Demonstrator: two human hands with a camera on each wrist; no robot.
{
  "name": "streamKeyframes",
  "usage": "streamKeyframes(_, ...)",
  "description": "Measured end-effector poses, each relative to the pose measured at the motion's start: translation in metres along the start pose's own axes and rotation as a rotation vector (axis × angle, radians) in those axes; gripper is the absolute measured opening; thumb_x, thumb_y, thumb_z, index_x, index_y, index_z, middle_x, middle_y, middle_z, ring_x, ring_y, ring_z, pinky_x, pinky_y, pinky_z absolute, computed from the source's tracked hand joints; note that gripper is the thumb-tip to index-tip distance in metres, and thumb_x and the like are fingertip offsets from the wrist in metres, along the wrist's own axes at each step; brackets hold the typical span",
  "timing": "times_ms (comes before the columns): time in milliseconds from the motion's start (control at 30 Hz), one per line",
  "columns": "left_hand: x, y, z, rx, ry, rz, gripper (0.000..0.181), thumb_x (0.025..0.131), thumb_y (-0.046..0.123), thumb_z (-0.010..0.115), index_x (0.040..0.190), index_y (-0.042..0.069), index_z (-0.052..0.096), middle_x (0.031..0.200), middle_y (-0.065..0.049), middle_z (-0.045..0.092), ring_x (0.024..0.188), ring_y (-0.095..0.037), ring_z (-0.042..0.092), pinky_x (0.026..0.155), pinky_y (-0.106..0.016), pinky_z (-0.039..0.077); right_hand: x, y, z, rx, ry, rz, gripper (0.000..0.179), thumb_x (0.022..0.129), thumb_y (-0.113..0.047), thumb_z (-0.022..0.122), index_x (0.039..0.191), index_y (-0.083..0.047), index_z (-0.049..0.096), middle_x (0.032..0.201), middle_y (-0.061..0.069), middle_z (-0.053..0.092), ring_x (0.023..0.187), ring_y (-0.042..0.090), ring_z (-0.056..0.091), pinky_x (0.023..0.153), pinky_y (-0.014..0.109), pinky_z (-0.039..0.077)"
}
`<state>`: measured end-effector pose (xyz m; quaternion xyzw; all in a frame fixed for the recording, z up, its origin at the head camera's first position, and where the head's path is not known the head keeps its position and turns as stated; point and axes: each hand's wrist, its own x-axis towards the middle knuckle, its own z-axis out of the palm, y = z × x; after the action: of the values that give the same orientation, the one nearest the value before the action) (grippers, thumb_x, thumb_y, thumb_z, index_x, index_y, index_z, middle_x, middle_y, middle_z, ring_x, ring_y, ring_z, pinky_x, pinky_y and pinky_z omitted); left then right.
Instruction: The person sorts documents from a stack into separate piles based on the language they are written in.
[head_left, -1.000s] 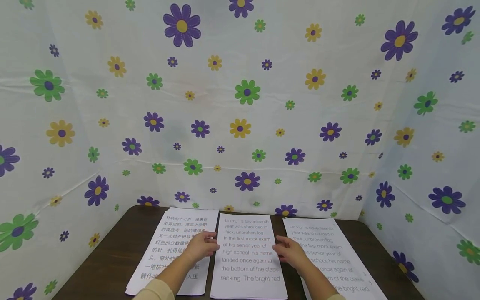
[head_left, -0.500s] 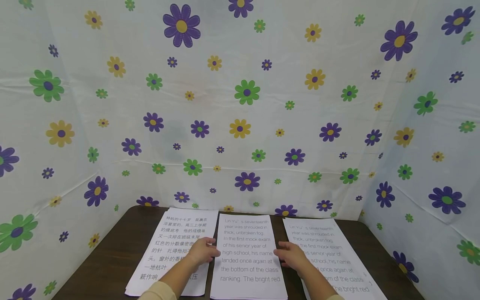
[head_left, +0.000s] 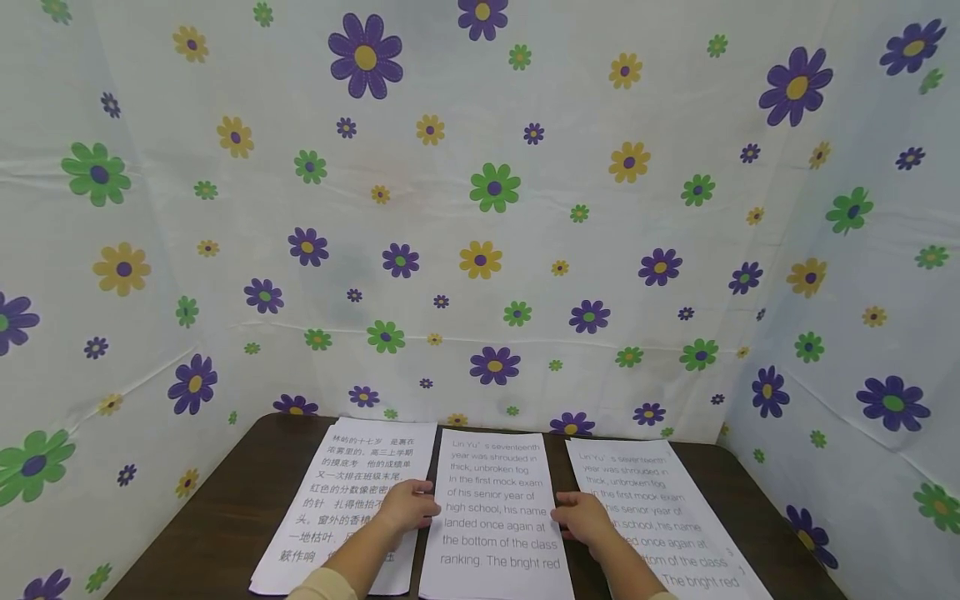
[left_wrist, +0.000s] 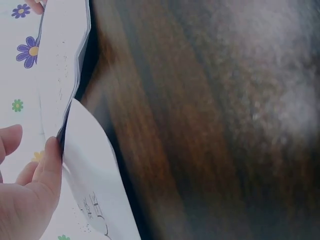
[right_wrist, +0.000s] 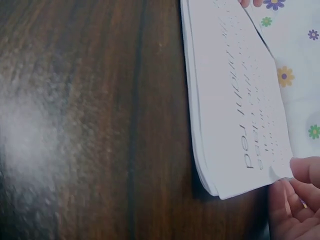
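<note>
**White cloth printed with purple, green and yellow flowers [head_left: 540,175] walls in a dark brown wood-grained table [head_left: 217,492]**

Three stacks of printed paper lie near one another on the table. The left one, a white stack with black Chinese text [head_left: 345,483], sits at a slant and shows uneven sheet edges. The right one, a white slanted stack with black English text [head_left: 660,500], angles the other way. Between them is the middle white rectangular stack with large black English print [head_left: 491,517].

The left hand [head_left: 408,507], its fingers apart, touches the middle stack's left edge with a fingertip. The right hand [head_left: 585,518] has its fingertips close together at the opposite edge; whether it grips the sheets I cannot tell. Bare forearms and hands cover some lines of both outer stacks. Cream sleeves [head_left: 322,585] show at the bottom.

The wrist views catch pale glare on the tabletop; its rounded far corners come near the creased cloth.
</note>
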<state>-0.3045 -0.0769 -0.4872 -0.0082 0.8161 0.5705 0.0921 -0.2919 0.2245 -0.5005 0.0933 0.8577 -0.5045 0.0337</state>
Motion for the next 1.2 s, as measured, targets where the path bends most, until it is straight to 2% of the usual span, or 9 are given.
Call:
streamKeyframes(133, 0.002, -0.005, 0.003, -0.021, 0.020, 0.004, 0.055, 0.081, 0.004, 0.067, 0.130, -0.015, 0.050, 0.115, -0.029, 0.064, 0.093, -0.030, 0.071, 0.078, -0.035, 0.061, 0.001, 0.003, 0.004, 0.008, 0.030, -0.020, 0.045, 0.082, -0.005, 0.067, 0.121, 0.013, 0.059, 0.108, 0.025, 0.066, 0.083, 0.019, 0.066, 0.070, 0.034, 0.059)
streamKeyframes(300, 0.003, -0.009, 0.008, -0.021, 0.049, 0.011, 0.055, 0.076, 0.000, 0.067, 0.128, -0.013, 0.053, 0.113, -0.026, 0.066, 0.090, -0.026, 0.070, 0.078, -0.033, 0.061, 0.001, 0.004, 0.008, -0.023, 0.081, 0.004, 0.044, 0.081, -0.006, 0.069, 0.120, 0.011, 0.061, 0.109, 0.026, 0.067, 0.085, 0.022, 0.067, 0.072, 0.037, 0.060)
streamKeyframes(500, 0.005, -0.010, 0.013, 0.039, 0.081, 0.048, 0.052, 0.075, -0.001, 0.069, 0.124, -0.012, 0.056, 0.100, -0.016, 0.069, 0.084, -0.019, 0.068, 0.076, -0.034, 0.060, 0.001, 0.004, 0.011, -0.045, 0.118, 0.029, 0.040, 0.081, -0.005, 0.068, 0.118, 0.009, 0.063, 0.103, 0.021, 0.068, 0.088, 0.026, 0.067, 0.076, 0.041, 0.060)
streamKeyframes(800, 0.011, -0.014, 0.016, 0.107, 0.140, 0.048, 0.031, 0.078, 0.005, 0.067, 0.107, -0.006, 0.067, 0.089, -0.008, 0.069, 0.079, -0.016, 0.066, 0.071, -0.034, 0.060, 0.001, 0.005, 0.014, -0.050, 0.146, 0.040, 0.033, 0.083, -0.006, 0.066, 0.114, 0.006, 0.066, 0.095, 0.014, 0.070, 0.086, 0.024, 0.067, 0.079, 0.043, 0.058)
streamKeyframes(1200, 0.006, -0.010, 0.014, 0.087, 0.203, 0.070, 0.023, 0.083, 0.008, 0.065, 0.100, -0.007, 0.070, 0.089, -0.014, 0.069, 0.074, -0.016, 0.065, 0.065, -0.033, 0.058, -0.003, -0.001, 0.017, -0.036, 0.233, 0.033, 0.020, 0.082, -0.009, 0.069, 0.099, 0.001, 0.070, 0.086, 0.008, 0.069, 0.076, 0.018, 0.063, 0.069, 0.035, 0.054)
